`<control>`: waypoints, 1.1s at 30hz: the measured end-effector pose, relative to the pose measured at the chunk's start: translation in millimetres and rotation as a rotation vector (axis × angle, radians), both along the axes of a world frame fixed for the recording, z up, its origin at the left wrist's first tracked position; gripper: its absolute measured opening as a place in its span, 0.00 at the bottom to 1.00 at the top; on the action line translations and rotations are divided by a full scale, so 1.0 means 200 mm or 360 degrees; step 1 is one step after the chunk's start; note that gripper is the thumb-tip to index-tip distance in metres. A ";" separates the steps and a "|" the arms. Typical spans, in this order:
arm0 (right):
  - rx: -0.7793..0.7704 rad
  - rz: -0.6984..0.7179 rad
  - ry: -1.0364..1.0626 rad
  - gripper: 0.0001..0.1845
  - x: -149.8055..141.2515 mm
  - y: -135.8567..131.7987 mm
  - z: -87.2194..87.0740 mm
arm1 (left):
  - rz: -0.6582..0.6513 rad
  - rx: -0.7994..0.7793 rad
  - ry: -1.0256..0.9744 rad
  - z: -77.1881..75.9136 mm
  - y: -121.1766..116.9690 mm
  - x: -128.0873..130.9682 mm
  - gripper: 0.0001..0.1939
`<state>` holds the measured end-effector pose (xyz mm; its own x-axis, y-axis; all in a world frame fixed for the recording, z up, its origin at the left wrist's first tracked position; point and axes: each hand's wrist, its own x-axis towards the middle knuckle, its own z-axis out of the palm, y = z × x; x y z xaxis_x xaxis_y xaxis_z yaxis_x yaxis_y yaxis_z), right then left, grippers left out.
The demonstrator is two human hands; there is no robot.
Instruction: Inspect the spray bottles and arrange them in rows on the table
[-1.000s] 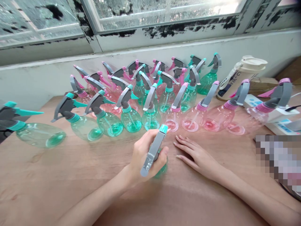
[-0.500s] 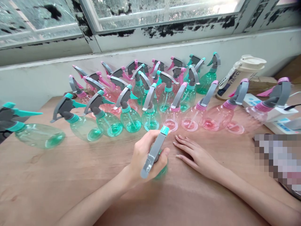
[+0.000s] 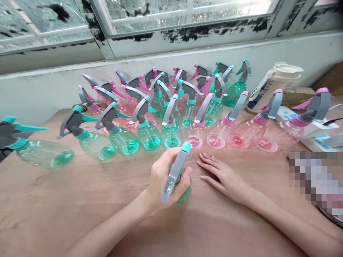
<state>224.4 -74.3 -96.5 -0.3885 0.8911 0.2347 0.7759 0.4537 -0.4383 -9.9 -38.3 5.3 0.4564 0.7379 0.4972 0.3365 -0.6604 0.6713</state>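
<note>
My left hand (image 3: 160, 176) is wrapped around the neck of a green spray bottle (image 3: 185, 195), its grey head with a teal nozzle tip pointing away from me. The hand covers most of this bottle's body and its trigger. Flat on the wooden table (image 3: 80, 214), my right hand (image 3: 223, 175) lies with its fingers stretched out and nothing in it. Just beyond both hands runs a front row of spray bottles, among them a clear green bottle (image 3: 171, 137) and a clear pink bottle (image 3: 195, 137).
Several more pink and green spray bottles crowd behind the front row, by the white wall (image 3: 34, 96). At the right are a cream tumbler (image 3: 278, 84), a white power strip (image 3: 311, 125) with cables, and a blurred-out flat object (image 3: 318, 182). A window (image 3: 187, 14) rises behind.
My left hand has shifted very slightly, and the nozzle tip of the held spray bottle sits a touch further left. My right hand has stayed where it was.
</note>
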 end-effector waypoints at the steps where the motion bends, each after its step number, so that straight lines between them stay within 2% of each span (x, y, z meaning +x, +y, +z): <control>1: 0.0000 0.0002 -0.0001 0.26 0.00 0.00 0.00 | 0.0001 0.0001 0.0005 0.00 0.00 0.00 0.15; 12: -0.0012 -0.0012 0.0016 0.26 -0.01 0.00 0.01 | 0.0007 -0.0030 -0.0025 0.00 0.00 0.01 0.14; 17: 0.0000 -0.0007 0.0006 0.26 0.00 0.00 0.01 | -0.0057 0.0123 0.0007 0.02 0.02 0.02 0.04; 19: -0.0003 0.0003 -0.0023 0.26 0.00 0.00 0.01 | -0.0078 0.0123 0.0026 0.03 0.02 0.01 0.03; 24: -0.0010 0.0004 -0.0055 0.26 0.00 0.00 0.01 | -0.0030 -0.0098 0.0009 0.01 0.01 0.01 0.13; 33: 0.0019 0.0010 -0.0073 0.26 0.00 0.01 -0.02 | 0.0088 -0.0033 -0.0067 -0.04 -0.01 0.02 0.16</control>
